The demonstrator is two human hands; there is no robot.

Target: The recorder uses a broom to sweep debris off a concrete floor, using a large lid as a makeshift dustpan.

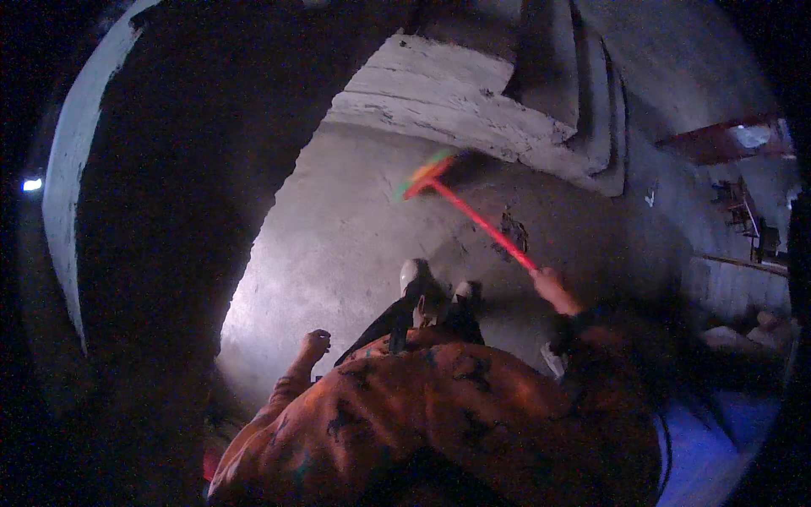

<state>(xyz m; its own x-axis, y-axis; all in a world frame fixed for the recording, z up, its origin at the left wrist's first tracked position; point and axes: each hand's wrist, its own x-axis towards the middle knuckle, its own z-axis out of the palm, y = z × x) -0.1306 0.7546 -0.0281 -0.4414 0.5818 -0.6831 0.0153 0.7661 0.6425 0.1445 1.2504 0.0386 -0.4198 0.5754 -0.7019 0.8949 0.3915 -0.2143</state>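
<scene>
My right hand (555,288) grips the red handle of a broom (485,226) near its end. The handle slants away to the upper left over a grey concrete floor (355,190). At its far end the broom head (428,177) is orange with green at its edges, and it is blurred. My left hand (317,343) hangs at my left side, fingers curled, above the floor. Nothing can be made out in it in this dim light. Between the hands are my orange patterned garment and my feet in light footwear (415,275).
Pale, rough-edged plaster ledges (443,95) border the floor ahead. A dark clump (513,231) lies by the broom handle. A dark wall-like mass (171,190) rises on the left. Cluttered objects (738,206) stand far right, with a blue surface (709,437) at lower right.
</scene>
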